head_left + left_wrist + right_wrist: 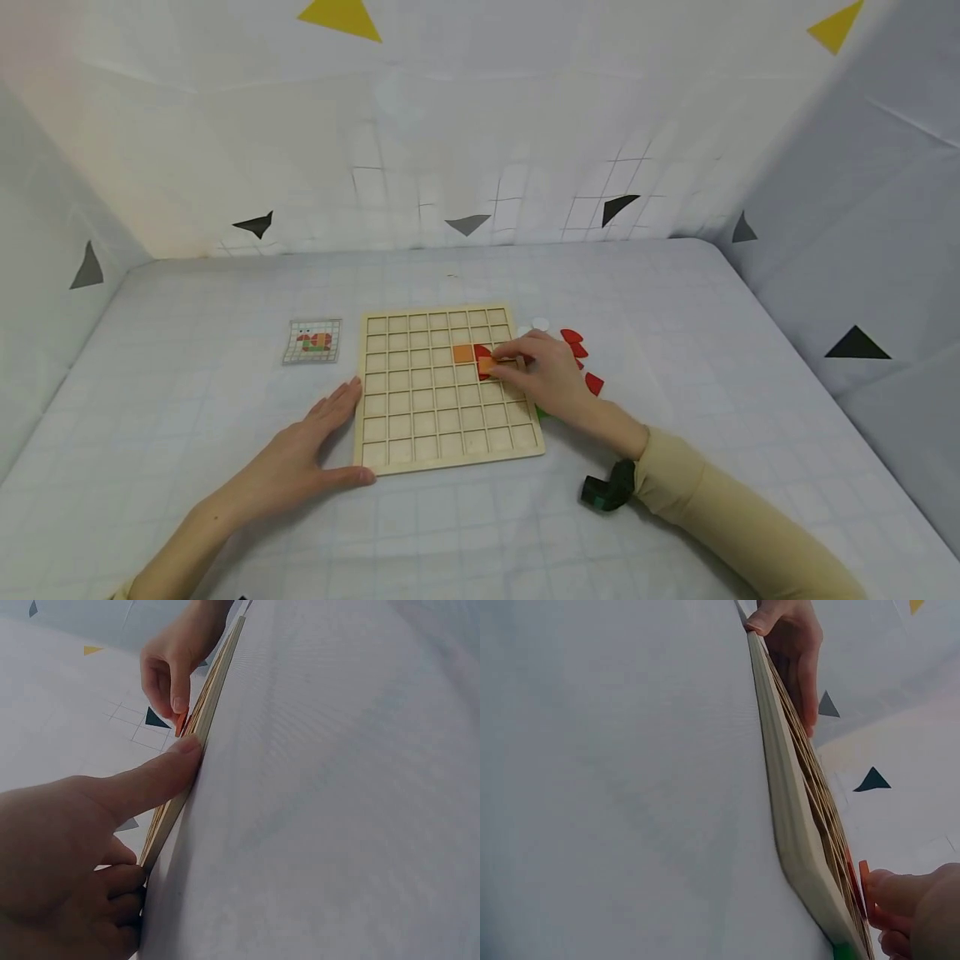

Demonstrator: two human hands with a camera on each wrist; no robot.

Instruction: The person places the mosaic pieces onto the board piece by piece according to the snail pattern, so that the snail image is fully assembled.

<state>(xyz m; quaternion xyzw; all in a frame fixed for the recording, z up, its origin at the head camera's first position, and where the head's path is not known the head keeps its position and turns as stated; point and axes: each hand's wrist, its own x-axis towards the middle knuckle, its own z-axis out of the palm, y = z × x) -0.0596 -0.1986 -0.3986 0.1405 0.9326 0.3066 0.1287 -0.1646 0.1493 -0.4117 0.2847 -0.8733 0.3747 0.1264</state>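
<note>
A wooden grid board point(400, 452) lies flat on the table. My left hand point(296, 462) rests along its left side, fingers and thumb extended, the thumb at the near left corner. Between thumb and fingertips, my right hand point(558, 379) pinches an orange square tile point(486, 365) over the right part of the grid. The tile appears tilted on edge in the right wrist view. Red pieces point(482, 350) show in the grid around it, partly hidden by the tile. Just left of them, another orange square point(462, 354) sits in a cell.
A small card point(313, 342) with a coloured grid picture lies left of the board. Loose red pieces point(594, 383), white round pieces point(540, 323) and a partly hidden green piece point(542, 412) lie to the board's right. A dark device point(609, 487) is at my right wrist.
</note>
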